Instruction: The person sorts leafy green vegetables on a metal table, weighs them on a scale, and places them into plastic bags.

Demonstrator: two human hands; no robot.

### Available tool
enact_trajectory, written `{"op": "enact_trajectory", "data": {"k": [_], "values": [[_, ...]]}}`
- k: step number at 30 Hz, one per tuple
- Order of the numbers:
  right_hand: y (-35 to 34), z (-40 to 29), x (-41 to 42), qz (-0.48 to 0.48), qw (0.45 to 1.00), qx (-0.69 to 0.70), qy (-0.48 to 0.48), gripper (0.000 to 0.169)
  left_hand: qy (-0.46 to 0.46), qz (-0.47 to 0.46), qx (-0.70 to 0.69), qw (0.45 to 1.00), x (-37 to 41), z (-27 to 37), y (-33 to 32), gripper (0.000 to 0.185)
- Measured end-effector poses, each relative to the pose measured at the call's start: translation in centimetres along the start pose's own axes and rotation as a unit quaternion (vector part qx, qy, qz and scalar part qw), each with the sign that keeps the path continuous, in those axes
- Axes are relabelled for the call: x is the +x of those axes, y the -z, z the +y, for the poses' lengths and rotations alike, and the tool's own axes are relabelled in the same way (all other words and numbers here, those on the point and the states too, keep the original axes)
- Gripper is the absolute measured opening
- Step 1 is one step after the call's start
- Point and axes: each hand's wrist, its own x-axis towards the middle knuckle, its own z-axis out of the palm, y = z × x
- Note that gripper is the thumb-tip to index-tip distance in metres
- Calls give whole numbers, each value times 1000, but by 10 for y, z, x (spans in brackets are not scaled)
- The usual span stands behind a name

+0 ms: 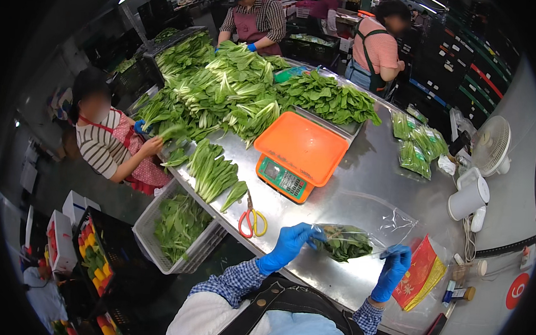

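Between my blue-gloved hands is a clear plastic bag of dark leafy greens (346, 243), held just over the steel table. My left hand (292, 246) grips the bag's left end. At the other end, my right hand (392, 271) pinches the clear plastic with its fingertips. Scissors (251, 215) with one red and one yellow handle lie near the table's front edge, to the left of my left hand. Beyond the bag stands an orange digital scale (301, 153), its pan bare apart from small dark specks. A red and yellow plastic packet (421, 274) rests beside my right hand.
A large heap of leafy greens (226, 86) covers the table's far left. Several bagged greens (417, 139) lie at the right, near a white kettle (468, 194) and a fan (488, 144). A grey crate of greens (177, 228) stands below the left edge. Co-workers stand around the table.
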Motion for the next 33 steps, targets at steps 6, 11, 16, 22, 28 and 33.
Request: {"op": "enact_trajectory", "data": {"k": [6,11,16,22,28,33], "values": [[5,9,-6,27,998,-35,-51,8,40,-15,29,999,9,-9,12,23],[5,16,6,109,990,-67,-60,7,64,4,11,998,29,-21,10,24],[-8,-3,14,143,985,-92,-10,6,26,-22,4,999,45,-12,-4,23],[-11,-5,1,134,984,-92,-66,7,7,-5,57,998,57,-13,-10,22],[1,-10,11,144,986,-80,-3,8,65,13,-27,997,57,0,-8,20],[19,27,47,152,983,-83,-60,8,91,16,-61,994,93,-41,-18,19]]}}
